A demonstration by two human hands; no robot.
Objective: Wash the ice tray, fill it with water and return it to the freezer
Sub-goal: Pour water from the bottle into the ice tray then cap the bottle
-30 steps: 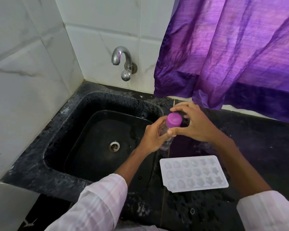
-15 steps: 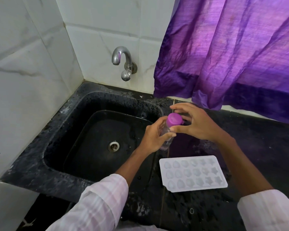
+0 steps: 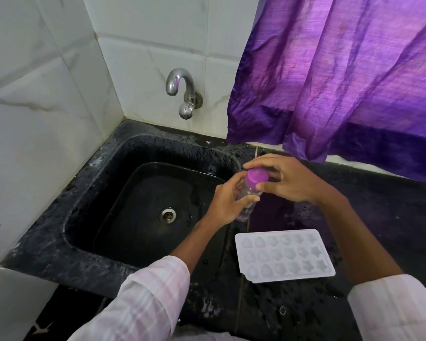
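A white ice tray (image 3: 284, 256) with shaped cells lies flat on the wet black counter (image 3: 379, 217), right of the sink. Just beyond it stands a small clear bottle (image 3: 247, 205) with a purple cap (image 3: 256, 177), at the sink's right rim. My left hand (image 3: 228, 200) wraps around the bottle's body. My right hand (image 3: 288, 179) has its fingertips closed around the purple cap from above. Most of the bottle is hidden by my fingers.
The black sink (image 3: 143, 207) with a metal drain (image 3: 168, 215) sits to the left. A chrome tap (image 3: 182, 92) sticks out of the white tiled wall, with no water running. A purple curtain (image 3: 342, 77) hangs over the counter's back right.
My right hand's fingers have shifted a little around the purple cap. The bottle, the left hand and the ice tray stay where they were.
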